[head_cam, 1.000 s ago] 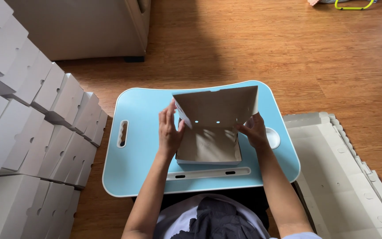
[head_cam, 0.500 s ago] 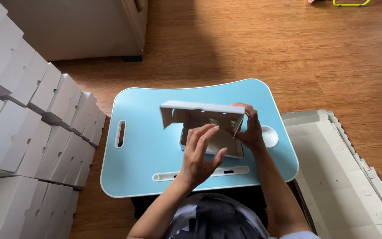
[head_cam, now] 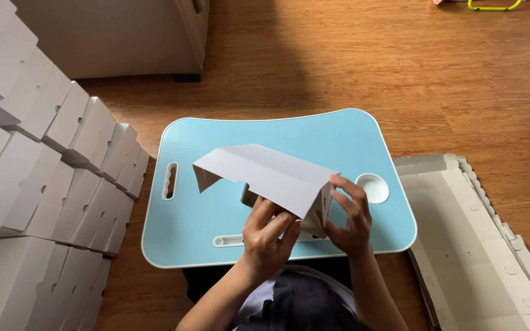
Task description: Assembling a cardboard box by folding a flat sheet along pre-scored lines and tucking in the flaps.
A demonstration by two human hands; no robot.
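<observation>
Since a moment ago, the white carton blank (head_cam: 268, 175) tilts flatter above the blue tabletop (head_cam: 228, 227); both hands, left hand (head_cam: 270, 236) and right hand (head_cam: 349, 216), clamp its near edge, steadying folds.

We've got a light-blue lap table (head_cam: 216, 214) on the wood floor (head_cam: 338, 61), w/ a handle slot (head_cam: 169, 181) on its left side, a round cup recess (head_cam: 372, 187) at right and a long groove (head_cam: 228, 240) near the front edge. Left of it: stacked rows of folded white boxes (head_cam: 44, 184). Right of it: pile of flat grey-beige carton blanks (head_cam: 486, 245). Top left we see a pale cabinet (head_cam: 111, 34); top right, a yellow-green object (head_cam: 492, 5), mostly cut off.
</observation>
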